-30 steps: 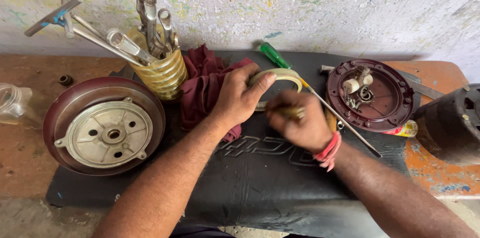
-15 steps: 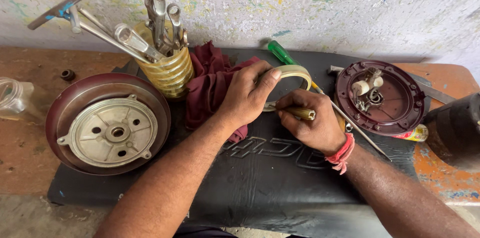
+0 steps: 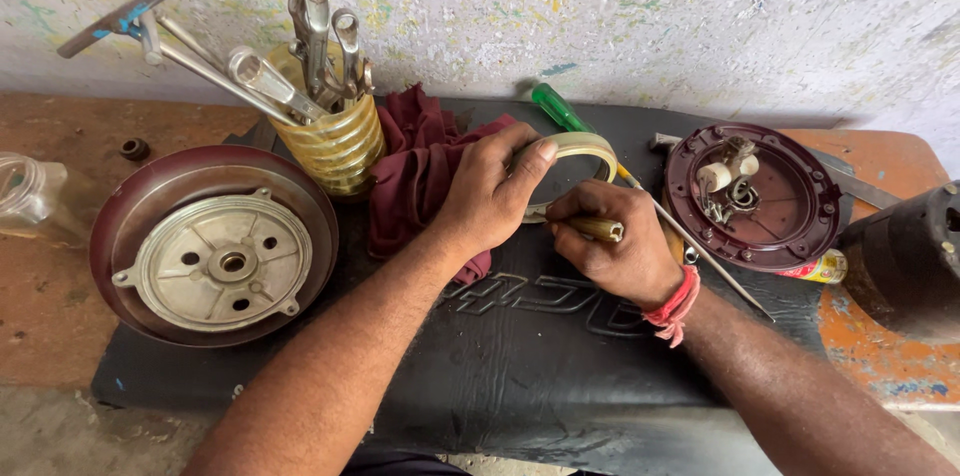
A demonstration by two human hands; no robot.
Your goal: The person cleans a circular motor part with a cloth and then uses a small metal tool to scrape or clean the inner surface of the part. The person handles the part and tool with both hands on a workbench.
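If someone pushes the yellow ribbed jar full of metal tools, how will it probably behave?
The yellow ribbed jar probably tips easily: its long metal tools lean far out to one side, above the rim. It is likely heavy for its size. The maroon cloth lying against it may cushion a push from that side.

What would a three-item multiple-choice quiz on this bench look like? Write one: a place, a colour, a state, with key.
1. Where does the maroon rag lie?
A. right of the yellow tool jar
B. on the round cover
C. on the floor

2. What colour is the screwdriver handle?
A. red
B. green
C. black

3. How is the left hand?
A. flat on the mat
B. in the jar
C. gripping the pale ring

Key: 1 A, rag sits beside the jar; 2 B, handle is green; 3 C, fingers curl over the ring.
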